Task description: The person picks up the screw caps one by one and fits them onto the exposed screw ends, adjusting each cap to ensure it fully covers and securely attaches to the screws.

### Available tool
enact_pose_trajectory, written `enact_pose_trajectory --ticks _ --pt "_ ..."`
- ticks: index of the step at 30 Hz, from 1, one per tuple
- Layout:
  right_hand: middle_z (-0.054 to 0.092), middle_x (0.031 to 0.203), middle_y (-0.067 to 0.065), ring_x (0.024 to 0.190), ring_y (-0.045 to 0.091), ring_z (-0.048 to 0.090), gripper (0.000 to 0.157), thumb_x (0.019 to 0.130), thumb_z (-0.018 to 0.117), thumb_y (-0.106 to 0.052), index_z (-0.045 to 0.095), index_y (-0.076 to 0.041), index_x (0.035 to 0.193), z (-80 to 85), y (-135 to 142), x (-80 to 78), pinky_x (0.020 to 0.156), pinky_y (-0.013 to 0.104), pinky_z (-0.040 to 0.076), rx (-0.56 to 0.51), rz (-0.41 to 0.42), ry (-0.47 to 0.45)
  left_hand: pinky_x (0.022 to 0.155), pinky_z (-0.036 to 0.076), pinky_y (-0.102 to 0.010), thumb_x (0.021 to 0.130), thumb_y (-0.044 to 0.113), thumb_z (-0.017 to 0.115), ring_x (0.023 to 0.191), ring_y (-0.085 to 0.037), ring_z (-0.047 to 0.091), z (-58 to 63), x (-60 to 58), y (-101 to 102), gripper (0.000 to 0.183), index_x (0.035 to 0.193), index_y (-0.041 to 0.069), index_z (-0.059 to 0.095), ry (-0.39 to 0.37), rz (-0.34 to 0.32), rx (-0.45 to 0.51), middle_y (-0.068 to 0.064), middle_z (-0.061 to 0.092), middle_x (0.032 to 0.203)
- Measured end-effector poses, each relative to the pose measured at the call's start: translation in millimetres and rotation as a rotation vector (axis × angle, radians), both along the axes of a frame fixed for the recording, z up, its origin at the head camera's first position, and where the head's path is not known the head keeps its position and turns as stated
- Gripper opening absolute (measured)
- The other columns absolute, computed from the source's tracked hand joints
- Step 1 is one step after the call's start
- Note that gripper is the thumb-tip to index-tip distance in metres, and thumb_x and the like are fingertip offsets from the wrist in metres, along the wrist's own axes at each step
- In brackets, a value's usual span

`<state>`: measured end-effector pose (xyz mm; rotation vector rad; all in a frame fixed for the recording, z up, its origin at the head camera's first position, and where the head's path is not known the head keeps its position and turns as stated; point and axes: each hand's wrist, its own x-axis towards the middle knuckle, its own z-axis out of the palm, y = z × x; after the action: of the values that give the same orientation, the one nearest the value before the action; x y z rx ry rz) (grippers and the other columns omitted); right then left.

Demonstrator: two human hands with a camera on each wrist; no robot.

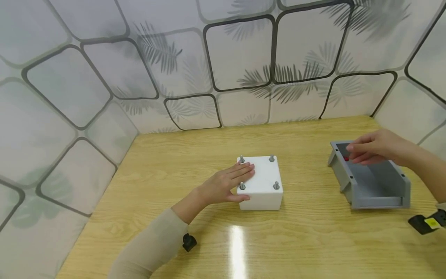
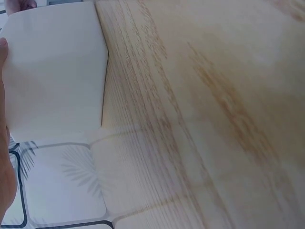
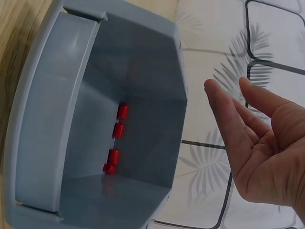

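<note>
A white block sits on the table, with a metal bolt standing up at each top corner. My left hand rests on it, straight fingers flat on the top and thumb along the front side. The left wrist view shows the block's plain side and a sliver of that hand at the edge. Over the back of a grey bin hovers my right hand, thumb and index finger apart with nothing between them. Several small red caps lie inside the bin, along its back.
The wooden table meets a patterned cloth wall at the back and sides. Table surface separates the block from the bin on the right. A black wrist strap mount hangs below the left sleeve.
</note>
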<state>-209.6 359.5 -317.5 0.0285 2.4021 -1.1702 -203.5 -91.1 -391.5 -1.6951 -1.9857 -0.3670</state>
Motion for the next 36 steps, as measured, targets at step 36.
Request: enact_pose_trajectory --ticks 36 --pt "0.071 0.086 0.004 0.076 0.013 0.069 0.033 0.093 0.057 -0.015 0.063 0.015 0.106 -44.4 14.5 -3.5 0.07 0.035 0.06 0.017 -0.06 -0.006 0.11 0.037 -0.037 0.076 0.042 0.076 0.125 -0.031 0.051 -1.2 1.0 4.6 0.072 0.125 -0.008 0.056 0.004 -0.013 -0.016 -0.022 0.055 0.131"
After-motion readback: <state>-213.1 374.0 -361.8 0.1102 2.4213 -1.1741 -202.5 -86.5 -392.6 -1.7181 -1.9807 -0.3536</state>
